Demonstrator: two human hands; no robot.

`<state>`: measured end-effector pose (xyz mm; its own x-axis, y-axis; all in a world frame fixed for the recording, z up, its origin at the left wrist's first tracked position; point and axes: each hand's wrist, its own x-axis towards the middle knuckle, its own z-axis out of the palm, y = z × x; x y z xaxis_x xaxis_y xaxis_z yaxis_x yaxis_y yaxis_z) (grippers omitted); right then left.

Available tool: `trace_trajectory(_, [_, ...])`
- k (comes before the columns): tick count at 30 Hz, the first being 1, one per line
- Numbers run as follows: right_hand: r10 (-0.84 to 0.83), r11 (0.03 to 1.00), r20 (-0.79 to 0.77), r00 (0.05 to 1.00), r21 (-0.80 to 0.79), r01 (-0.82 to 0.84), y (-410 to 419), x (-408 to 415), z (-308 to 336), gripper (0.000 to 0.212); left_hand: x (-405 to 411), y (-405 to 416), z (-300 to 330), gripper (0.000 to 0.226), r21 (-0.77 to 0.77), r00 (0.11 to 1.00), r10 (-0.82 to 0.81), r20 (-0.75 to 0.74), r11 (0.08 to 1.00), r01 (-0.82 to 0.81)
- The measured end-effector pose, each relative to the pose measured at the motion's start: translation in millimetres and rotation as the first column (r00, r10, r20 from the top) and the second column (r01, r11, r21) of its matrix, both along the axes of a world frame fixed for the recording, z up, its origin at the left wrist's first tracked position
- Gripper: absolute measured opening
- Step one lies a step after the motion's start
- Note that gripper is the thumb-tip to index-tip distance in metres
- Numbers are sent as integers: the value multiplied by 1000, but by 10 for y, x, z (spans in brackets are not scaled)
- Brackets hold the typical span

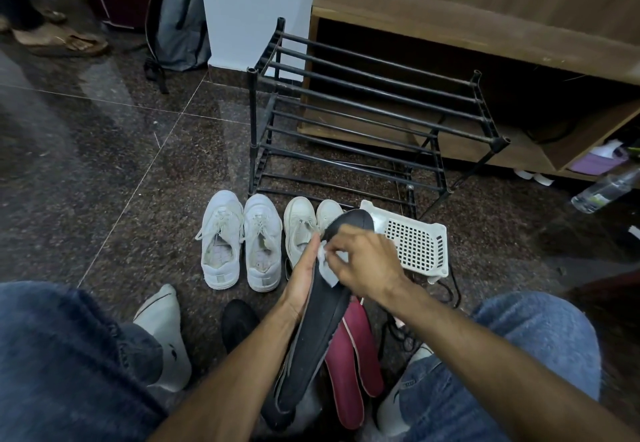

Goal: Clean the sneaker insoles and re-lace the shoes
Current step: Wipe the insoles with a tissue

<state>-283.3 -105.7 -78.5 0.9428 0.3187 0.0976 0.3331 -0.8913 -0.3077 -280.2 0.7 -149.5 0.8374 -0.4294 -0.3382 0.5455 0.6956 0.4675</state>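
Insole work sits right in front of me: a dark insole (320,330) runs from between my knees up toward the shoes, tilted, heel end low. My left hand (300,282) supports it from the left side, fingers straight along its edge, palm against it. My right hand (367,261) pinches a small white wipe (327,266) against the insole's upper face, fingers curled tightly around the wipe. Just beside the dark insole, on its right and lower, lie two maroon insoles (353,355) on the floor (104,164), overlapping each other. My jeans-covered knees frame the bottom corners.

Farther out on the floor, two pairs of white sneakers (242,240) stand side by side, toes pointing away; the right pair is partly hidden behind my hands. A white perforated basket (415,244) lies just right of them. Behind both stands a black shoe rack (363,112), against a wooden cabinet (485,25). A plastic bottle (606,190) lies near the right edge of the floor.
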Motion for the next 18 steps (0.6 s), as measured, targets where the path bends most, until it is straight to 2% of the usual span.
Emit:
trace_trajectory(3, [-197, 980, 67, 978, 31, 195, -108, 284, 19, 18, -38, 12, 43, 55, 15, 1000, -24, 0, 1000, 24])
trace_trajectory(6, [-348, 933, 78, 934, 119, 338, -211, 415, 21, 14, -97, 6, 122, 55, 41, 998, -64, -11, 997, 65])
trace_trajectory(8, [-321, 937, 99, 942, 174, 302, -214, 335, -10, 11, -92, -2, 148, 58, 28, 998, -46, -31, 998, 47])
trace_trajectory(10, [-209, 966, 126, 970, 183, 185, -173, 188, -52, 11, -87, -16, 161, 61, 41, 1000, -16, -27, 999, 17])
trace_trajectory(14, [16, 998, 166, 986, 54, -25, -41, -75, -116, 17, -100, -3, 267, 75, 37, 1000, 21, 1, 999, -21])
trace_trajectory(16, [-31, 999, 179, 983, 30, 26, -69, 36, -87, 16, -68, 7, 176, 65, 37, 999, -23, -22, 999, 23])
trace_trajectory(18, [-211, 977, 128, 969, 67, 204, -152, 248, -36, 14, -70, 33, 137, 53, 78, 1000, -26, -17, 997, 27])
